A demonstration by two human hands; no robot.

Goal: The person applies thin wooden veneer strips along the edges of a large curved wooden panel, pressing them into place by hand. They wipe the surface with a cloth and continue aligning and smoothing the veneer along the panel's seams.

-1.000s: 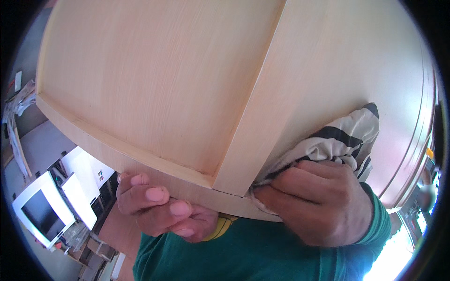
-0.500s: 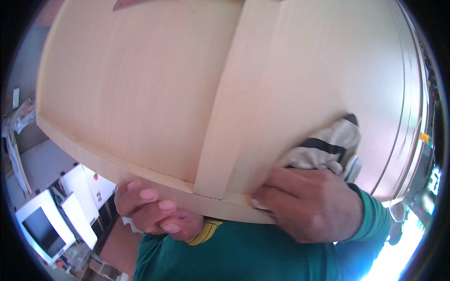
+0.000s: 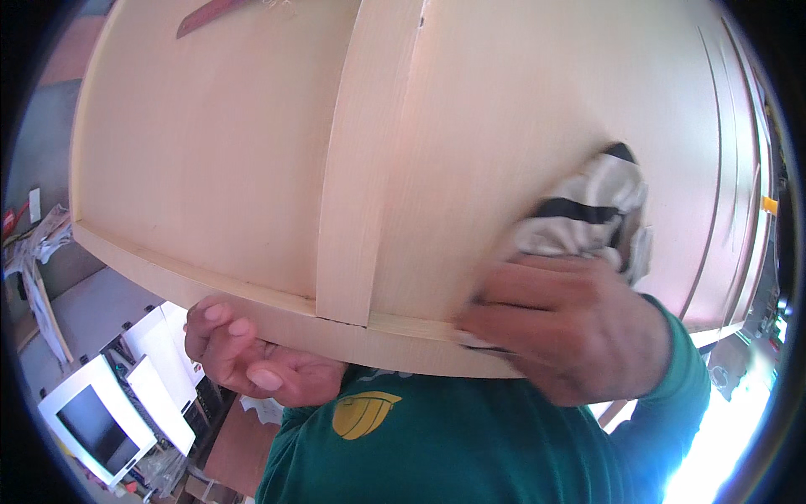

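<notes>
A pale wooden panel (image 3: 210, 151) fills most of the view, with a raised rim rail (image 3: 201, 281) along its near edge and a crosspiece (image 3: 348, 168) running away from me. My right hand (image 3: 571, 323) is closed on a light cloth with black stripes (image 3: 583, 210), which bunches out above the knuckles. Its fingertips press on the near rail, right of the crosspiece, and are partly blurred. Beside the near rail, left of the crosspiece, my left hand (image 3: 264, 357) has loosely curled fingers spread apart, with nothing visible in them.
A dark red strip (image 3: 210, 15) lies on the panel's far left part, with shavings near it. Below left are a white-framed screen (image 3: 88, 420) and white boards (image 3: 159, 403). Papers (image 3: 42, 244) hang farther left. Bright light comes in at lower right.
The panel's crosspiece and rail have shifted left and up in view. My right hand and cloth sit higher. The left hand has moved left and its fingers have loosened.
</notes>
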